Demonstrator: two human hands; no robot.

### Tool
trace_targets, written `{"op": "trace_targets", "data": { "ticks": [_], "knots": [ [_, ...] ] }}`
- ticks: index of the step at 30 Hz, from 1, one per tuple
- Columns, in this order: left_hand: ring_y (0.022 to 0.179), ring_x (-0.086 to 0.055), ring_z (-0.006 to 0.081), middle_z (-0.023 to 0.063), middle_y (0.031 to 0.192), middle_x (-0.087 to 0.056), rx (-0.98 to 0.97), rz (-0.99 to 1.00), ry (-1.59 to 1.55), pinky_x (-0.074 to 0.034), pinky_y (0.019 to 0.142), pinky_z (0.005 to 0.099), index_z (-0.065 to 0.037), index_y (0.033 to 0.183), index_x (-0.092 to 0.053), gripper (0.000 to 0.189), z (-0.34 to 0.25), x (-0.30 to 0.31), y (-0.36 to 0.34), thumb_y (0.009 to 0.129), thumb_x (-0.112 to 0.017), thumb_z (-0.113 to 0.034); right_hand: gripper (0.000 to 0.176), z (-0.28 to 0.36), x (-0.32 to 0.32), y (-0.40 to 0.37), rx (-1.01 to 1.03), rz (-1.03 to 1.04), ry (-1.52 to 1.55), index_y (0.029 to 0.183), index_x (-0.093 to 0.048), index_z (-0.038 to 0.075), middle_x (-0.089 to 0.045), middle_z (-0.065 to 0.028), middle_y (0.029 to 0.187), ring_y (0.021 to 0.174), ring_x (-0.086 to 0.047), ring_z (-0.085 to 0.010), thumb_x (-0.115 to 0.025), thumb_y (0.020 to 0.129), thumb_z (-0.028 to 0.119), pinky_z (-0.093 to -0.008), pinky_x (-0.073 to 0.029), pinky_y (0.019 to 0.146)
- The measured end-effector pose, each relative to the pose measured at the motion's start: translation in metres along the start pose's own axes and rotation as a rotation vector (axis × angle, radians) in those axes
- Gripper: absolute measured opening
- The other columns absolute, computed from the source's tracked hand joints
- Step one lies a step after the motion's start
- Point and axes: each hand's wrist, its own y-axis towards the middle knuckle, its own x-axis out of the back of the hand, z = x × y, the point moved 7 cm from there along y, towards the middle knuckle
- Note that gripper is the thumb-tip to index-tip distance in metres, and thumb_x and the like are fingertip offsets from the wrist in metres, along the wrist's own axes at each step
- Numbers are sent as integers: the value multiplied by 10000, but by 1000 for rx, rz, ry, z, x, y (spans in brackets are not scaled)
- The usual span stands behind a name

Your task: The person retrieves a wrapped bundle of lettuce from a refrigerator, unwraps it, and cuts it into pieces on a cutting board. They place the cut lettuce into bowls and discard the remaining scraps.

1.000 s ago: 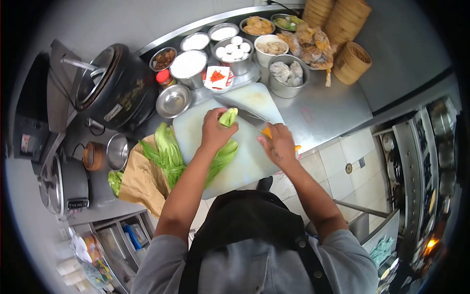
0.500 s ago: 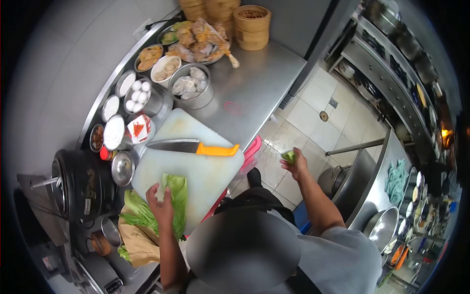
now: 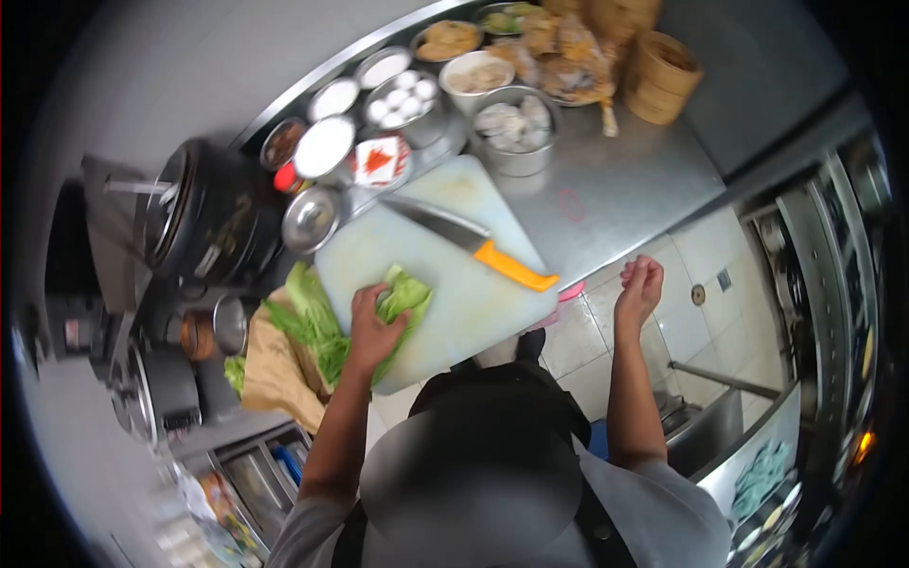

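Observation:
On the white cutting board (image 3: 445, 336), my left hand (image 3: 377, 327) grips a lettuce leaf (image 3: 409, 292), its fingers curled over the green. More lettuce (image 3: 308, 301) spills out of a brown paper bag (image 3: 284, 379) beside that wrist. A knife with an orange handle (image 3: 516, 267) lies across the board, its blade toward the steel bowls. My right hand (image 3: 641, 284) is raised over the floor, past the board's right corner. Its fingers are curled in and I see nothing in them.
Behind the board stand a pot of eggs (image 3: 402, 99), a pot of pale pieces (image 3: 516, 128), a steel bowl (image 3: 312, 218) and several food containers. Bamboo steamers (image 3: 663, 80) sit at the back right. A black cooker (image 3: 213, 213) is on the left. A pink rim (image 3: 572, 292) shows below the counter edge.
The view has turned, shifting the counter rightward. My left hand has come down onto the lettuce leaf. The green piece that was in my right hand no longer shows, and those fingers have curled in.

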Motion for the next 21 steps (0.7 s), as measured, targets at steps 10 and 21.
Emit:
{"op": "trace_targets", "data": {
  "ticks": [10,21],
  "knots": [
    [979,-529,233,72,1002,-536,-59,-131,-185,-489,563,282,-56,969,-563,230,1,-1,7,756,-635,-5,375,73,-216,-128,804,961,-1064,1153,-498,2,-597,-196,1075,951,-607,-375,-619,838,166,-478,-488,830],
    [900,-531,321,117,941,-542,-225,-116,-82,-462,756,414,-37,923,-561,192,-18,6,4,740,-620,-31,242,148,-165,-166,376,1236,-1021,1055,-491,0,-633,-271,755,767,-652,-436,-486,973,227,-517,-512,726]
  ]
}}
